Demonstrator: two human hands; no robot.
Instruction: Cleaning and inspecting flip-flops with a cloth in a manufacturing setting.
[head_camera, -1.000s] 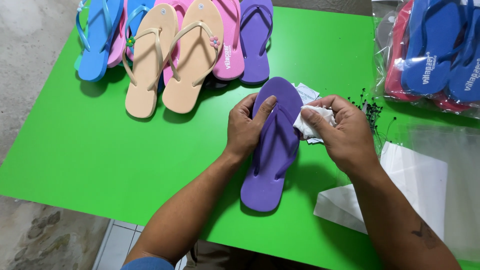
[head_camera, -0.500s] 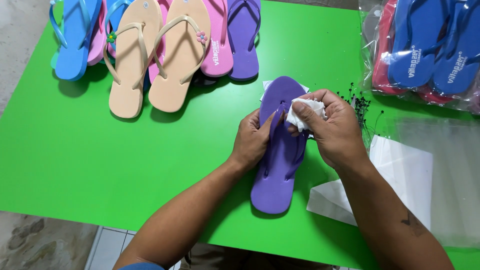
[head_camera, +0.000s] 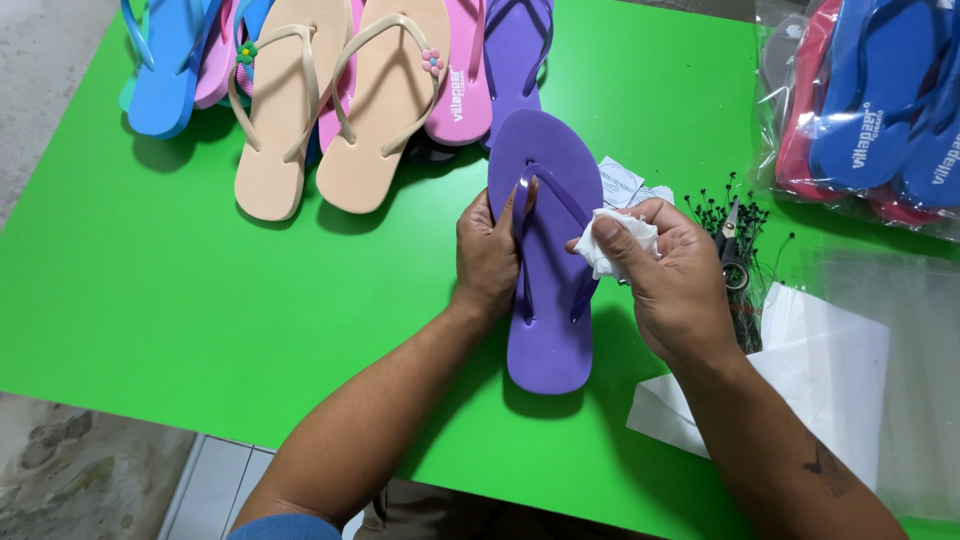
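While left hand (head_camera: 487, 255) grips one purple flip-flop (head_camera: 547, 250), right hand (head_camera: 675, 275) pinches one white cloth (head_camera: 612, 240), two beige flip-flops (head_camera: 340, 110) beyond

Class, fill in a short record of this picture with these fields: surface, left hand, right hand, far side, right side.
surface: bright green table
left hand: left hand holds the purple rubber flip-flop by its left edge
right hand: right hand grips a crumpled white cloth against the flip-flop's strap
far side: pair of beige flip-flops, beside blue and pink ones
right side: clear plastic bag of blue and red flip-flops; small scissors; white paper sheets
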